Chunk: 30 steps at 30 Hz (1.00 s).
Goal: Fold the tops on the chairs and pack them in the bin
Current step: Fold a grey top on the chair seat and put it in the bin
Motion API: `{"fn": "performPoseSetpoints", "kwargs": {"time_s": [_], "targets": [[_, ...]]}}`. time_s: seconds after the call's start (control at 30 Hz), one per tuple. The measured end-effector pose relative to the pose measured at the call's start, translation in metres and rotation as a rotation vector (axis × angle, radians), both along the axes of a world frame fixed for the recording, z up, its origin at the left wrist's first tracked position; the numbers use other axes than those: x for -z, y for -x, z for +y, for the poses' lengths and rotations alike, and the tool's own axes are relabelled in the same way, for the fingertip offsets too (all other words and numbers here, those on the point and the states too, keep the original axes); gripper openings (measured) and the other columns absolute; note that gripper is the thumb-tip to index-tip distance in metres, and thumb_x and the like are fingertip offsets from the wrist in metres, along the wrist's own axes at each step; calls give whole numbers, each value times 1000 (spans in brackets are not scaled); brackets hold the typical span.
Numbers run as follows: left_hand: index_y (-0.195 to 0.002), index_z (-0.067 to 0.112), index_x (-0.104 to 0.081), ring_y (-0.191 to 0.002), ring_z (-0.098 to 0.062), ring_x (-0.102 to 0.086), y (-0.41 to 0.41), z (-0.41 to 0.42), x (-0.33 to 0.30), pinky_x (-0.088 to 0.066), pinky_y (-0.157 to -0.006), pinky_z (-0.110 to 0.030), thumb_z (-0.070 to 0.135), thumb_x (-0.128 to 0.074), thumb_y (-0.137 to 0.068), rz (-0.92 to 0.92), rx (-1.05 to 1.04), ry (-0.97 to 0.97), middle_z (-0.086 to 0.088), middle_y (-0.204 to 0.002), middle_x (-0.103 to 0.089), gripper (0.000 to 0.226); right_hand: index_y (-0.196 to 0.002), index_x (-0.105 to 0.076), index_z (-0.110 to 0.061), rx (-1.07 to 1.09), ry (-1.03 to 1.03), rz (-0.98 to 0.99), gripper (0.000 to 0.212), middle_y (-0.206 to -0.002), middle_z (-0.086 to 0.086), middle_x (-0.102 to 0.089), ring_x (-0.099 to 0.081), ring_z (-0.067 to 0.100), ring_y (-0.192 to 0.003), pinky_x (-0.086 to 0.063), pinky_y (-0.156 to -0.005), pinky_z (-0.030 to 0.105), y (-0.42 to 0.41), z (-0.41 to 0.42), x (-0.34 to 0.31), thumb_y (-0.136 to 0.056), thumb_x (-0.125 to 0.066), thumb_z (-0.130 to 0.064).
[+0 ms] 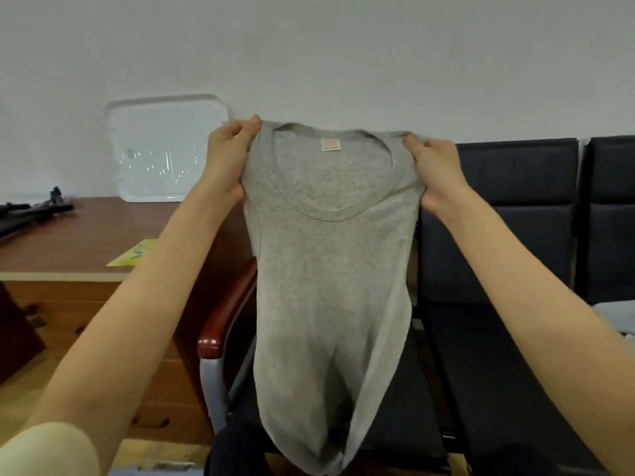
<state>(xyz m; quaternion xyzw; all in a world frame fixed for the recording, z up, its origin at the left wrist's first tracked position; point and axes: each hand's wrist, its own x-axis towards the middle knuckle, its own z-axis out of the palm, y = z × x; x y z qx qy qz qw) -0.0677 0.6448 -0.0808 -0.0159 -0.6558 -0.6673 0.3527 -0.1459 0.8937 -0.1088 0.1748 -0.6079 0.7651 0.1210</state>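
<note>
- Left hand (228, 159) and right hand (436, 173) each gripped 1 shoulder of the grey top (330, 269).
- Top hung upright, held up in front of the dark chairs (515, 207); hem bunched low.
- Clear tray (165, 149) leaned on the wall behind the worktop (86, 235).

hanging grey top (330, 269) screens the chair seat (395, 389); red armrest (220, 324) crowds left, bench (86, 242) beyond.

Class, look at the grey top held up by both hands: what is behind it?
Behind the grey top stand dark chairs, one with a red-brown armrest, before a white wall. The nearest chair's back and most of its seat are covered by the cloth.
</note>
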Motion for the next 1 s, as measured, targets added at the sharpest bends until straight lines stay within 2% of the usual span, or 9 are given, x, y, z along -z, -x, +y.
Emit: {"fn": "performPoseSetpoints", "kwargs": {"time_s": [0.1, 0.3, 0.4, 0.5, 0.6, 0.67, 0.73, 0.87, 1.0], "targets": [[-71, 15, -58, -51, -2, -53, 8, -11, -12, -45, -51, -17, 23, -60, -95, -9, -66, 91, 7, -57, -57, 25, -72, -51, -13, 80, -77, 82, 23, -75, 7, -49, -49, 17, -74, -38, -64, 28, 13, 3, -17, -95, -55, -16], [-74, 18, -59, -64, -10, -52, 58, -35, 44, -43, -60, -26, 22, -62, -93, -170, -130, 333, -3, -72, -58, 19, -76, -50, -12, 206, -302, 67, 22, -69, 4, -38, -36, 10, -62, -29, -54, 26, 51, 5, 33, -97, -53, -19], [-81, 14, -62, -67, -7, -53, 81, -44, 91, -42, -61, -21, 25, -62, -93, -300, -169, 588, 1, -75, -60, 16, -79, -50, -11, 217, -441, 14, 20, -74, 8, -41, -38, 15, -66, -30, -60, 29, 73, 8, 82, -97, -53, -19], [-82, 15, -66, -73, -11, -60, 99, -53, 143, -46, -69, -30, 30, -62, -92, -402, -194, 888, 1, -80, -67, 18, -71, -51, -2, 163, -585, -58, 30, -75, 20, -49, -46, 20, -71, -35, -65, 31, 95, 15, 138, -97, -54, -16], [-82, 13, -64, -51, -15, -62, 116, -55, 200, -50, -57, -32, 30, -59, -95, -521, -120, 1012, -4, -64, -67, 22, -72, -60, -2, 123, -699, -138, 29, -73, 21, -57, -52, 21, -69, -39, -65, 33, 111, 19, 195, -95, -57, -18], [-84, 8, -61, -40, -19, -61, 127, -50, 237, -48, -42, -28, 24, -58, -96, -613, -38, 874, -11, -62, -67, 20, -77, -66, -4, 126, -727, -189, 24, -70, 15, -59, -53, 20, -67, -42, -63, 33, 118, 20, 231, -95, -58, -19], [-88, 4, -58, -45, -24, -65, 140, -43, 270, -49, -38, -27, 18, -57, -96, -716, 22, 524, -17, -74, -66, 16, -82, -67, -2, 146, -714, -257, 24, -69, 15, -62, -58, 24, -66, -49, -63, 37, 126, 21, 266, -96, -57, -19], [-87, 5, -52, -67, -31, -71, 170, -27, 338, -60, -59, -33, 11, -52, -99, -766, 168, -164, -23, -91, -62, 14, -85, -62, 0, 156, -593, -428, 23, -78, 20, -68, -71, 28, -68, -59, -71, 46, 155, 15, 332, -98, -54, -16], [-85, 6, -51, -64, -23, -71, 209, -29, 392, -59, -61, -28, 11, -51, -99, -774, 159, -267, -20, -89, -64, 15, -89, -62, -1, 127, -595, -486, 19, -87, 17, -67, -70, 15, -69, -60, -73, 37, 191, 3, 368, -99, -51, -12]]}}
